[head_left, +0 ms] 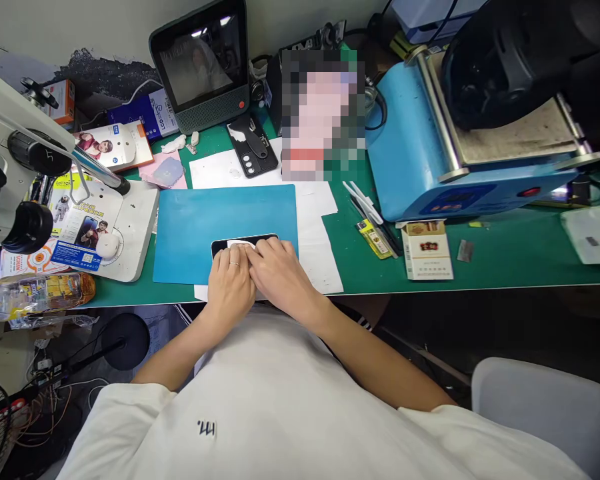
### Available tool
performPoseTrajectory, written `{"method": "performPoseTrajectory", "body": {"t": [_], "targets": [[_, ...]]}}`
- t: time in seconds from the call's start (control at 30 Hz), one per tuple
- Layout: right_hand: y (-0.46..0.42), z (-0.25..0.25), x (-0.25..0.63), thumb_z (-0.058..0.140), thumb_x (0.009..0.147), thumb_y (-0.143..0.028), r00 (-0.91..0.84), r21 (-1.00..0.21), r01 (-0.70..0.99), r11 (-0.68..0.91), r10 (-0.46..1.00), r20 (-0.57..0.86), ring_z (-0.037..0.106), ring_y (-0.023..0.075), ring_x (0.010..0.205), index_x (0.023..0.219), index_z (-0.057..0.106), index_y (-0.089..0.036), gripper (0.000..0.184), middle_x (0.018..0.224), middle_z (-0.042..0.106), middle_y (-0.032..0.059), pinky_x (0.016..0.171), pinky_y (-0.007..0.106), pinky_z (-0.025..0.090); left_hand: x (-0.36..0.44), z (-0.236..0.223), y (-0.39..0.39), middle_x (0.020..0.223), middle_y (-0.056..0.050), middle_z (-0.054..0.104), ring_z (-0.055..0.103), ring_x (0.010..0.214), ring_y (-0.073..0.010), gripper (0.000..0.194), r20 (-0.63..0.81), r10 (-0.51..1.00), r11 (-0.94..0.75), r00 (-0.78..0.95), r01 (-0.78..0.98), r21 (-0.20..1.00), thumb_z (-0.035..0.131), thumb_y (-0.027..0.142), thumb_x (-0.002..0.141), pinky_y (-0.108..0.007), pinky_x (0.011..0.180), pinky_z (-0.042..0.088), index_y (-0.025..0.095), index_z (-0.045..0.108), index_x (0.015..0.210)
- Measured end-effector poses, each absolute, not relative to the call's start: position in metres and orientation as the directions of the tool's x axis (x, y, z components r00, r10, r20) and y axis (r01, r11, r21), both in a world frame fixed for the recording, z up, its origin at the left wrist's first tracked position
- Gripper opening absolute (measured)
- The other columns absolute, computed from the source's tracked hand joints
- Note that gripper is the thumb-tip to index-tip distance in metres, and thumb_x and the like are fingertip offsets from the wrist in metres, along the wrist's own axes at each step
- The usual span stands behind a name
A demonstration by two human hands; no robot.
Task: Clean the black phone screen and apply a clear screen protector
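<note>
A dark smartphone (219, 247) lies on the blue mat (195, 217) near its front edge, mostly hidden under both hands. A small white cloth or paper piece (236, 243) shows on it, at the fingertips. My left hand (231, 280), with a ring on one finger, is closed over the phone's left part, fingers together and bent. My right hand (285, 277) is closed too, its fingers curled beside the left ones at the white piece. Whether that piece is cloth or paper I cannot tell.
A microscope (130, 247) stands left beside a drink bottle (45, 293). Behind the mat are a phone case (253, 147) and a display screen (203, 57). At right are tweezers (365, 203), a small card box (427, 250) and a blue machine (410, 147).
</note>
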State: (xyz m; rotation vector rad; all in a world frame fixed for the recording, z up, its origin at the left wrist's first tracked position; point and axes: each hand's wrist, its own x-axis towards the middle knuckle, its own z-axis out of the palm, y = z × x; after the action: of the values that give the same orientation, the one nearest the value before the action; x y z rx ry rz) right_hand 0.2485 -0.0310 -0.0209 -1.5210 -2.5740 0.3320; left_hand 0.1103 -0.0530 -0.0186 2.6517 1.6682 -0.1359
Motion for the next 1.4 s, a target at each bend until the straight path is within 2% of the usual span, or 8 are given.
{"method": "performPoseTrajectory", "body": {"t": [0.2, 0.4, 0.53, 0.77, 1.0, 1.23, 1.4], "targets": [[-0.024, -0.022, 0.247, 0.045, 0.102, -0.008, -0.468, -0.235, 0.858, 0.457, 0.884, 0.009, 0.052, 0.0292, 0.096, 0.118, 0.07, -0.01, 0.03, 0.101, 0.069, 0.0136, 0.08, 0.04, 0.029, 0.111, -0.016, -0.045, 0.128, -0.023, 0.062, 0.057, 0.108, -0.0334, 0.041, -0.064, 0.914, -0.404, 0.401, 0.913, -0.047, 0.033, 0.015, 0.106, -0.048, 0.096, 0.047, 0.005, 0.057, 0.138], [-0.03, -0.023, 0.247, 0.046, 0.102, -0.01, -0.474, -0.24, 0.852, 0.466, 0.88, 0.024, 0.052, 0.0283, 0.094, 0.116, 0.071, -0.012, 0.028, 0.098, 0.069, 0.0127, 0.079, 0.04, 0.03, 0.109, -0.02, -0.053, 0.131, -0.023, 0.062, 0.056, 0.111, -0.033, 0.043, -0.031, 0.907, -0.422, 0.421, 0.905, -0.052, 0.037, 0.015, 0.104, -0.049, 0.105, 0.045, 0.003, 0.054, 0.142], [-0.024, -0.025, 0.246, 0.044, 0.102, -0.008, -0.463, -0.243, 0.857, 0.455, 0.886, 0.027, 0.052, 0.0286, 0.094, 0.117, 0.07, -0.011, 0.03, 0.1, 0.069, 0.0136, 0.079, 0.04, 0.03, 0.111, -0.019, -0.046, 0.129, -0.023, 0.063, 0.059, 0.109, -0.0327, 0.042, -0.042, 0.922, -0.386, 0.384, 0.921, -0.052, 0.036, 0.015, 0.105, -0.048, 0.104, 0.045, 0.003, 0.057, 0.14], [-0.035, -0.024, 0.249, 0.045, 0.102, -0.01, -0.474, -0.262, 0.844, 0.467, 0.88, 0.04, 0.051, 0.0276, 0.091, 0.118, 0.07, -0.012, 0.03, 0.097, 0.068, 0.0123, 0.079, 0.04, 0.03, 0.109, -0.024, -0.058, 0.144, -0.024, 0.059, 0.057, 0.125, -0.0343, 0.047, -0.025, 0.912, -0.411, 0.41, 0.911, -0.045, 0.037, 0.016, 0.104, -0.053, 0.114, 0.042, 0.004, 0.051, 0.148], [-0.02, -0.026, 0.255, 0.045, 0.102, -0.011, -0.44, -0.27, 0.861, 0.432, 0.898, 0.034, 0.05, 0.029, 0.096, 0.123, 0.07, -0.012, 0.033, 0.103, 0.069, 0.0142, 0.081, 0.041, 0.029, 0.116, -0.023, -0.042, 0.132, -0.022, 0.064, 0.06, 0.118, -0.0331, 0.042, -0.009, 0.922, -0.386, 0.386, 0.922, -0.018, 0.037, 0.018, 0.106, -0.05, 0.11, 0.045, 0.005, 0.057, 0.14], [-0.051, -0.026, 0.271, 0.048, 0.101, -0.011, -0.414, -0.269, 0.873, 0.406, 0.91, 0.03, 0.05, 0.0276, 0.092, 0.123, 0.069, -0.013, 0.031, 0.095, 0.067, 0.0106, 0.079, 0.039, 0.029, 0.126, -0.024, -0.063, 0.134, -0.022, 0.064, 0.058, 0.128, -0.0332, 0.044, -0.012, 0.886, -0.463, 0.463, 0.886, -0.012, 0.04, 0.02, 0.105, -0.049, 0.119, 0.039, 0.002, 0.055, 0.142], [-0.039, -0.026, 0.284, 0.046, 0.103, -0.014, -0.363, -0.229, 0.906, 0.357, 0.932, 0.019, 0.051, 0.0288, 0.096, 0.124, 0.07, -0.013, 0.032, 0.1, 0.068, 0.0123, 0.082, 0.04, 0.029, 0.141, -0.026, -0.045, 0.132, -0.022, 0.065, 0.06, 0.125, -0.0329, 0.045, -0.014, 0.874, -0.486, 0.486, 0.874, -0.002, 0.037, 0.019, 0.107, -0.048, 0.116, 0.041, 0.0, 0.055, 0.144]]}}
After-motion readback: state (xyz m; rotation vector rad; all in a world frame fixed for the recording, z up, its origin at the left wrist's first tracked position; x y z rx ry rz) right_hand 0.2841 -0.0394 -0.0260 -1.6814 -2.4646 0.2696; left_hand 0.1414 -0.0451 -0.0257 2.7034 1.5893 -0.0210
